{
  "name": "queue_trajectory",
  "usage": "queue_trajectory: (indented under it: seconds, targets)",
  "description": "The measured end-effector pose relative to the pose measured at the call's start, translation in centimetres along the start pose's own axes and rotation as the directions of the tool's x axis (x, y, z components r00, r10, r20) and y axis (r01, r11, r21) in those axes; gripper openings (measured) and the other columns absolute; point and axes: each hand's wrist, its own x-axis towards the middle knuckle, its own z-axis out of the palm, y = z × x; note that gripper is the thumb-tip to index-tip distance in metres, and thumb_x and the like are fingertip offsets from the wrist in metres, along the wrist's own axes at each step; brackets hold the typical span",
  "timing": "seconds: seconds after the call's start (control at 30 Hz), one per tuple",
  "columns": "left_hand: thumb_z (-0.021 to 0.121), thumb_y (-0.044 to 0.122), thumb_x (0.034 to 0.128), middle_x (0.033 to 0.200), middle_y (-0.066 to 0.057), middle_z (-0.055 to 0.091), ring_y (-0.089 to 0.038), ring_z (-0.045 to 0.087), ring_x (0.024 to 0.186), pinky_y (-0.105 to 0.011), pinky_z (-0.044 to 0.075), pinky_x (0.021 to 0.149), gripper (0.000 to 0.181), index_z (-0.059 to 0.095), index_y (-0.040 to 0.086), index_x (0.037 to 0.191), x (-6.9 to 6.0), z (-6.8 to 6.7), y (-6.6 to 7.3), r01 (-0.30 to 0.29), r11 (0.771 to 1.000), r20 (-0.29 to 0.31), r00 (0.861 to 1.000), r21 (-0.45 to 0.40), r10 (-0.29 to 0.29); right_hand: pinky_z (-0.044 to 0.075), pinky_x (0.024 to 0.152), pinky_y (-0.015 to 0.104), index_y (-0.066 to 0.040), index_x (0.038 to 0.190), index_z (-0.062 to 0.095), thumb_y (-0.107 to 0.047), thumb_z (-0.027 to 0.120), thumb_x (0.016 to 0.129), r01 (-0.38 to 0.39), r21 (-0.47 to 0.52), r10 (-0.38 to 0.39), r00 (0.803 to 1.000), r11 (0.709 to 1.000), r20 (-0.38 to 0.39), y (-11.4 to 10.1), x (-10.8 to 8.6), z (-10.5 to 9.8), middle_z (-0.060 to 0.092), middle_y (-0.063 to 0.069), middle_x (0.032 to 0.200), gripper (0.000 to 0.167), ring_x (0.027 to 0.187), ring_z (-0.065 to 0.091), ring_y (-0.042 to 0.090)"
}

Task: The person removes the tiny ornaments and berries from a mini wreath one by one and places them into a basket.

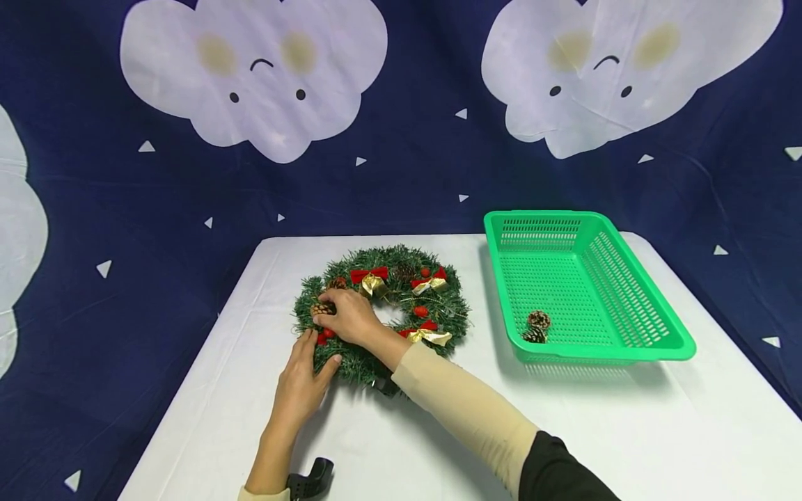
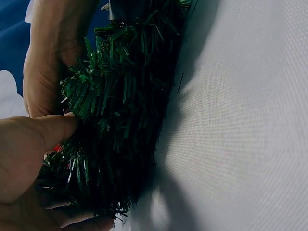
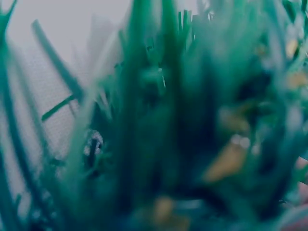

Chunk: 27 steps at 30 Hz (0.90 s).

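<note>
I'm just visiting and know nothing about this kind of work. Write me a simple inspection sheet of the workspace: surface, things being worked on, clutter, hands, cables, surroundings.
Surface: white-covered table, lightly creased.
Wreath: lies on the table, decorated with red-and-gold bows, red berries and cones.
Basket: green, to the wreath's right; two pine cones lie inside.
Clutter: nothing seen.
Left hand: touches the wreath's near left edge; black device at the wrist.
Right hand: pinches a pine cone at the wreath's left side.
Cables: nothing seen.
Surroundings: dark blue backdrop with pale clouds and small triangles.
</note>
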Motion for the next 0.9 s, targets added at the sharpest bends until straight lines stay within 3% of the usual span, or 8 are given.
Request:
queue_trajectory:
  seconds: [0.9]
  targets:
    - [0.055, 0.039, 0.0946, 0.154, -0.021, 0.022, -0.044, 0.032, 0.137, -0.06, 0.034, 0.105, 0.072, 0.026, -0.001, 0.148, -0.1, -0.1, 0.1, 0.008, 1.0, 0.007, 1.0, 0.01, -0.008, 0.045, 0.102, 0.038, -0.021, 0.129, 0.057, -0.039, 0.064, 0.088, -0.005, 0.132, 0.018, 0.996, 0.991, -0.093, -0.4, -0.4, -2.2, 0.059, -0.001, 0.132, 0.045, 0.122, 0.055, 0.021]
